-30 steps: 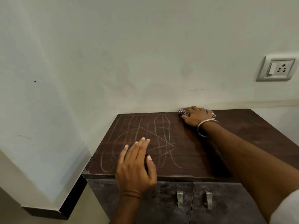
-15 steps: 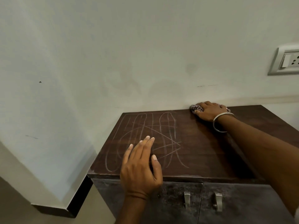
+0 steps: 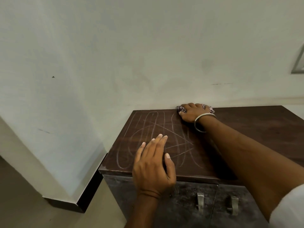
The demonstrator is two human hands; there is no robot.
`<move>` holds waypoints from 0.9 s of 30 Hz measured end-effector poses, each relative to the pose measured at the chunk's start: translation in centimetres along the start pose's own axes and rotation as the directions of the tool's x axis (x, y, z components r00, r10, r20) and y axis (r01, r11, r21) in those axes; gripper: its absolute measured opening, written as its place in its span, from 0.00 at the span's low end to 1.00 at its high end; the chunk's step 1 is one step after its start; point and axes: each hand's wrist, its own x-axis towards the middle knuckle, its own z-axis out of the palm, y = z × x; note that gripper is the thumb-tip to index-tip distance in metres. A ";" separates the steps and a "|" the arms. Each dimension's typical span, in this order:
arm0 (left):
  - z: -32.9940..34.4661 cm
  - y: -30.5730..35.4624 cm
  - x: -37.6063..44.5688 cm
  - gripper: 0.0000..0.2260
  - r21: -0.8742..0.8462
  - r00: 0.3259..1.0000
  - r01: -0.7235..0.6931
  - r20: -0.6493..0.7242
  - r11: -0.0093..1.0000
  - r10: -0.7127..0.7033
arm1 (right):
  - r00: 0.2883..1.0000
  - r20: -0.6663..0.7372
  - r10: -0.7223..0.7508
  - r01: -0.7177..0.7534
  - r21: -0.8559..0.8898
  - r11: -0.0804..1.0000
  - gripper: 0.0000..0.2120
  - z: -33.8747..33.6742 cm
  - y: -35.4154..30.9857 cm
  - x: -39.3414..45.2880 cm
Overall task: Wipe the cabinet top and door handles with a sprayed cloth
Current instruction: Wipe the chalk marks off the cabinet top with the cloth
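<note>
The dark wooden cabinet top (image 3: 256, 129) carries pale chalk-like scribbles (image 3: 148, 129) on its left half. My right hand (image 3: 192, 112) presses a crumpled patterned cloth (image 3: 181, 109) onto the top at its back edge, against the wall. A metal bangle sits on that wrist. My left hand (image 3: 153, 163) lies flat, fingers together, on the front left of the top. Two metal door handles (image 3: 200, 200) (image 3: 232, 204) hang on the dark doors below the front edge.
A pale wall (image 3: 148, 55) rises directly behind the cabinet. A wall socket plate (image 3: 298, 63) shows at the right edge. To the left, a dark skirting strip (image 3: 79, 206) runs along the floor beside the cabinet's side.
My right hand has slid the cloth along the back edge, now a little further left over the scribbles' edge. The view has shifted left. My left hand keeps its place.
</note>
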 end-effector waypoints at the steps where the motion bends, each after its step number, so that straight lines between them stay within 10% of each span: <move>1: 0.0 0.0 0.0 0.22 0.001 1.000 0.000 -0.003 1.000 0.000 | 1.000 0.009 -0.006 0.006 0.009 1.000 0.27 0.0 0.0 0.0; 27: -0.1 -0.2 -0.2 0.22 -0.012 0.999 0.024 0.031 1.000 -0.023 | 0.995 0.011 -0.100 0.100 -0.012 0.995 0.24 -0.1 0.6 -5.0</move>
